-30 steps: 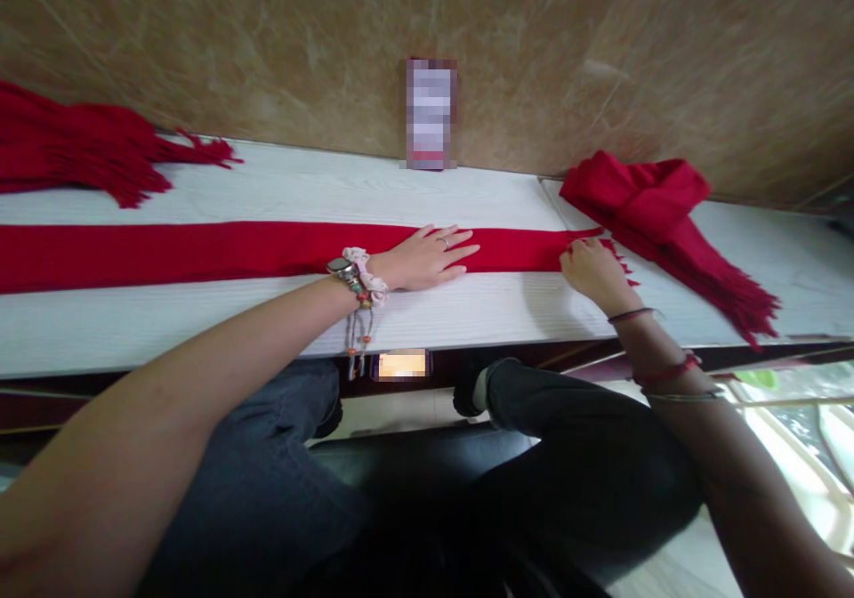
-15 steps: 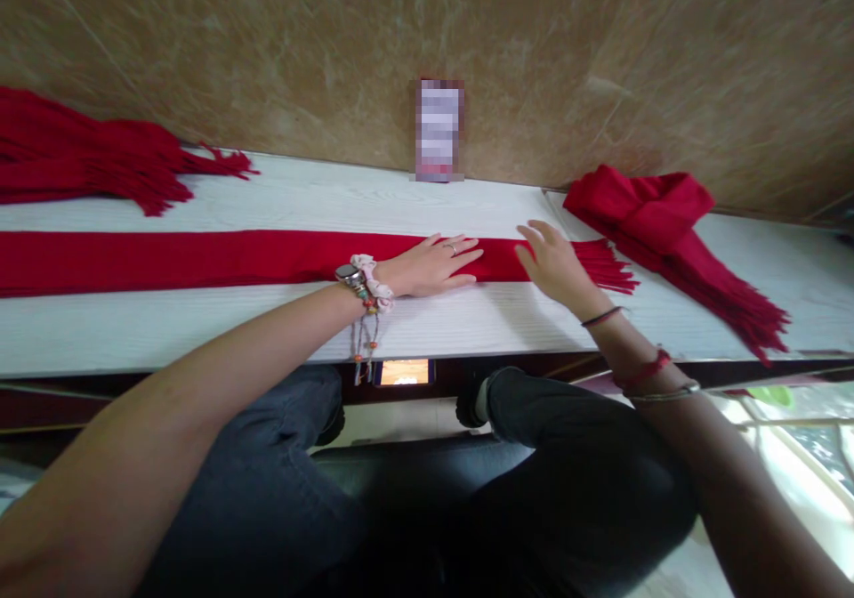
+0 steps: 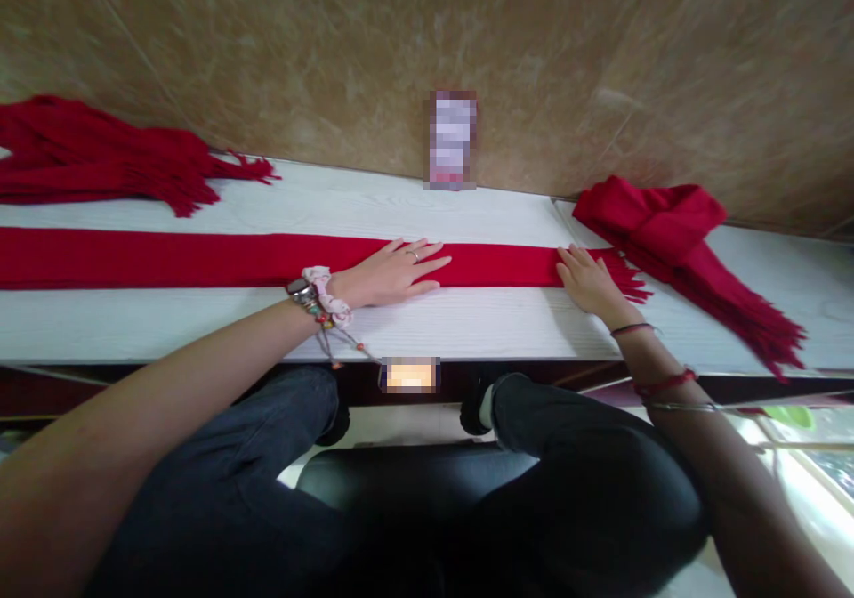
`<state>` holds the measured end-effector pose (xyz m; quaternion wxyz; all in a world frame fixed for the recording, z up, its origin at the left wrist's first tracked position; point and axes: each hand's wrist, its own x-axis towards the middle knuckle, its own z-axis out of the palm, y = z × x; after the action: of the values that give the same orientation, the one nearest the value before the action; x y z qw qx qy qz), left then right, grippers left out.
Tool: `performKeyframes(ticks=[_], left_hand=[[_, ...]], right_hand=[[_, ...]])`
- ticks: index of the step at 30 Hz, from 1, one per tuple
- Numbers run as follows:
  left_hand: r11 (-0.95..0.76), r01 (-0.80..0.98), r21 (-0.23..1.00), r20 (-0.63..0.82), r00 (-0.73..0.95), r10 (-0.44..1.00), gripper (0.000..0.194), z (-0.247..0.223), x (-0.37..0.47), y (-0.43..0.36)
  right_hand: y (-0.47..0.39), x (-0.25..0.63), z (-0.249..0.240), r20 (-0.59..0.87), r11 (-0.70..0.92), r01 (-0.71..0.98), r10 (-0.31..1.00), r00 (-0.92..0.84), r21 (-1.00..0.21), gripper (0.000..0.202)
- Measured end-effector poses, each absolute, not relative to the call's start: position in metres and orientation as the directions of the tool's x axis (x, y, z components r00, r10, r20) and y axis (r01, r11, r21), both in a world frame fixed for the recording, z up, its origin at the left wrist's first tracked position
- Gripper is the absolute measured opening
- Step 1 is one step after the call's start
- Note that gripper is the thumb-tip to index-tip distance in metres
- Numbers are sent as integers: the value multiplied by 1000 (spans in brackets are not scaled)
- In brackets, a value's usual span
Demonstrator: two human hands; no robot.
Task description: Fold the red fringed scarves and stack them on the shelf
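A long red scarf lies flat in a narrow strip along the white table, its fringe at the right end. My left hand rests flat on the middle of the strip, fingers spread toward the right. Near the fringed end, my right hand touches the scarf with its fingers apart. Neither hand grips the cloth. A bunched red scarf with a trailing fringed end is just right of my right hand.
Another crumpled red scarf lies at the back left. A blurred-out card or phone leans on the brown marbled wall. A lit screen shows below the table's front edge, above my legs.
My left hand has slid left along the scarf. My right hand has moved right and come down onto the scarf near its fringe. The view has shifted slightly.
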<state>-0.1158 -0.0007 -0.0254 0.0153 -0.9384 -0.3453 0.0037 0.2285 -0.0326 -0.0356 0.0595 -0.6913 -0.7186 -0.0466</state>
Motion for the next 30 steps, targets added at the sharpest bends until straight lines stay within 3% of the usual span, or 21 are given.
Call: performKeyframes(ticks=[4, 8, 17, 21, 25, 30], left_hand=[[-744, 667, -37, -11, 744, 668, 58, -22, -123, 0], [-742, 670, -21, -67, 739, 670, 60, -21, -127, 3], [-811, 586, -1, -62, 809, 585, 60, -20, -168, 5], [-769, 639, -22, -43, 768, 639, 56, -19, -210, -5], [-714, 700, -28, -12, 714, 700, 54, -22, -239, -11], [-716, 698, -2, -9, 716, 698, 48, -27, -248, -9]], right_hand=[[-25, 183, -27, 224, 300, 952, 933, -281, -55, 51], [-22, 138, -28, 149, 528, 848, 843, -516, -49, 52], [-24, 142, -37, 58, 514, 856, 858, -511, -52, 52], [-26, 108, -26, 146, 456, 890, 882, -448, -24, 53], [-23, 54, -19, 192, 651, 759, 742, -642, 23, 55], [-12, 18, -27, 71, 829, 559, 557, -827, 6, 52]])
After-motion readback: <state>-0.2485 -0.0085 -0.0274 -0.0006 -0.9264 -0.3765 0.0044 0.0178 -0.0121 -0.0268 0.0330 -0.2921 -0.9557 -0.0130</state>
